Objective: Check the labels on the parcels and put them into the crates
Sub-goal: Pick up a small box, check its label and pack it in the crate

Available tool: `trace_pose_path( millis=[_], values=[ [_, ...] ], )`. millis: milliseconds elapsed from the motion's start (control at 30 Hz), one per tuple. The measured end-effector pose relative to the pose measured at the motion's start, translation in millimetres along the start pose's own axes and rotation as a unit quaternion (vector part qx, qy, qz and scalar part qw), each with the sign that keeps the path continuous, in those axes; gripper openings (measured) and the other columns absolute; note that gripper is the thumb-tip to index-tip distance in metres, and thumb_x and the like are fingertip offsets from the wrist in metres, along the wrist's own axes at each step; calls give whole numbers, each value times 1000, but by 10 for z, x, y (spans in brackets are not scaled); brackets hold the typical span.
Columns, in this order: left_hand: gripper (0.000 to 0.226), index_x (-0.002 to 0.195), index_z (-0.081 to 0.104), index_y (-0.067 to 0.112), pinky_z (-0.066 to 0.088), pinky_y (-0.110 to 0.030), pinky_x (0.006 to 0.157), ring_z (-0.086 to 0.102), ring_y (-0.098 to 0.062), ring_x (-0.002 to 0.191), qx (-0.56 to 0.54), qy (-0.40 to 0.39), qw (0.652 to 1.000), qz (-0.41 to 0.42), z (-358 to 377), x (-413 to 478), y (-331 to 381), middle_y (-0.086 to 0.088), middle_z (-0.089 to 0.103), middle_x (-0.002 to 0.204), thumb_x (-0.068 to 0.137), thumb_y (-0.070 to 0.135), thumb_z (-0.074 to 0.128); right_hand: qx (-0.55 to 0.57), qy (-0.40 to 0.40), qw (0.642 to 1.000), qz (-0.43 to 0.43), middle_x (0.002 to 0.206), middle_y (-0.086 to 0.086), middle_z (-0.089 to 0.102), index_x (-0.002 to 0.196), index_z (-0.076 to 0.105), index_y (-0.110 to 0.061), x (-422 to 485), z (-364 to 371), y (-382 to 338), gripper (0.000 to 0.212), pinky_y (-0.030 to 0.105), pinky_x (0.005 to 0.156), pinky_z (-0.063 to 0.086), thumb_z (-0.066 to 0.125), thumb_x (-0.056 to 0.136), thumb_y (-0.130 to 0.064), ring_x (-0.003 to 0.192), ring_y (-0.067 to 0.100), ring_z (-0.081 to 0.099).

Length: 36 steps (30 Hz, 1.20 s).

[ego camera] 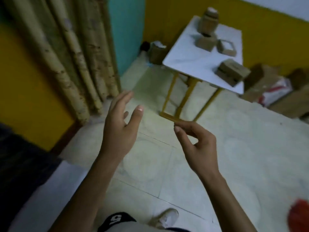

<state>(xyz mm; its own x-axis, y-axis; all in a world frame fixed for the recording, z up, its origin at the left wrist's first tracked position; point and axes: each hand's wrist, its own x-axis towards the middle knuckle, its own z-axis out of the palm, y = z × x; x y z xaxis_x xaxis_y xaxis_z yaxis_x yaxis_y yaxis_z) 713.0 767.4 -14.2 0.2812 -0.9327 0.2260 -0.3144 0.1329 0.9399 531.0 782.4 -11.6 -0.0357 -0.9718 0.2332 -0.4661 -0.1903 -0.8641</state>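
Right now I see my left hand (119, 129) spread with straight fingers and my right hand (199, 144) loosely curled, both empty above the floor (234, 148). Brown parcels (232, 72) (blurred, labels unreadable) sit on the white surface (189, 61), well apart from the 2 hands.

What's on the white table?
A parcel stack at the far end, a flat parcel beside it, another parcel near the front. Anything behind the stack is hidden.

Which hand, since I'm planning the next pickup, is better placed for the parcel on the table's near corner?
Probably the right hand: it holds nothing and sits closer in view to the parcel on the white table. The left hand, also empty, lies farther off, toward the curtain.
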Motion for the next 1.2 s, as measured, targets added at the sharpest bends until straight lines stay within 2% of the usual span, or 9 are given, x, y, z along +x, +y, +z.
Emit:
trace_pose_path(
  millis=[100, 267, 400, 567, 667, 767, 933, 1100, 1200],
  values=[
    [38, 132, 49, 26, 33, 2, 89, 39, 20, 115, -8, -71, 997, 0, 900, -120, 231, 9, 39, 145, 94, 28, 55, 9, 53, 998, 45, 89, -14, 72, 96, 73, -20, -37, -819, 418, 9, 19, 79, 51, 66, 90, -19, 88, 3, 67],
    [48, 140, 41, 28, 31, 8, 81, 38, 7, 122, -20, -160, 987, -14, 1983, -374, 491, 11, 40, 146, 94, 34, 55, 77, 129, 981, 122, 95, -13, 72, 102, 71, -25, -134, -1805, 957, 13, 15, 78, 51, 63, 92, -24, 94, 0, 65],
    [54, 145, 34, 27, 32, -5, 89, 40, 2, 127, -34, -239, 970, -21, 2609, -496, 670, 11, 42, 145, 95, 34, 52, 175, 186, 947, 192, 114, -8, 69, 116, 64, -32, -134, -2365, 1262, 29, 26, 91, 52, 56, 90, -42, 107, 2, 63],
    [52, 145, 33, 24, 33, -9, 87, 44, 2, 121, -41, -294, 954, -45, 3234, -438, 816, 15, 45, 135, 96, 31, 49, 231, 216, 916, 246, 115, -3, 69, 120, 63, -26, -44, -2760, 1595, 29, 30, 93, 52, 50, 96, -36, 106, 5, 65],
    [52, 144, 35, 25, 34, -7, 85, 46, 6, 112, -46, -320, 944, -58, 3632, -343, 848, 18, 47, 129, 95, 32, 50, 232, 223, 908, 268, 109, -3, 71, 113, 65, -28, 104, -2964, 1804, 23, 30, 90, 53, 50, 96, -34, 102, 6, 67],
    [50, 142, 36, 28, 34, -8, 84, 46, 3, 115, -48, -347, 934, -64, 4039, -170, 830, 18, 47, 129, 94, 32, 51, 233, 228, 902, 284, 104, -3, 73, 107, 68, -24, 382, -3150, 2036, 19, 31, 88, 53, 53, 96, -29, 99, 8, 68],
    [47, 138, 40, 26, 39, -19, 92, 50, -3, 117, -92, -342, 932, -78, 4759, 400, 782, 9, 52, 132, 94, 25, 54, 219, 198, 908, 298, 99, 0, 74, 104, 70, -20, 1133, -3388, 2418, 17, 31, 87, 53, 57, 94, -24, 94, 10, 70],
    [46, 138, 40, 29, 38, -13, 77, 49, 3, 107, -97, -319, 940, -68, 5373, 1224, 814, 16, 49, 126, 94, 30, 52, 173, 141, 933, 283, 100, -2, 74, 103, 69, -23, 2195, -3635, 2677, 16, 32, 88, 54, 56, 95, -25, 93, 9, 69],
    [44, 138, 41, 28, 36, -12, 76, 45, 0, 113, -78, -310, 945, -76, 5625, 1672, 722, 17, 47, 128, 95, 31, 51, 157, 120, 941, 273, 102, -2, 72, 104, 68, -24, 2791, -3691, 2883, 16, 31, 88, 53, 54, 96, -26, 94, 8, 68]
  ],
)
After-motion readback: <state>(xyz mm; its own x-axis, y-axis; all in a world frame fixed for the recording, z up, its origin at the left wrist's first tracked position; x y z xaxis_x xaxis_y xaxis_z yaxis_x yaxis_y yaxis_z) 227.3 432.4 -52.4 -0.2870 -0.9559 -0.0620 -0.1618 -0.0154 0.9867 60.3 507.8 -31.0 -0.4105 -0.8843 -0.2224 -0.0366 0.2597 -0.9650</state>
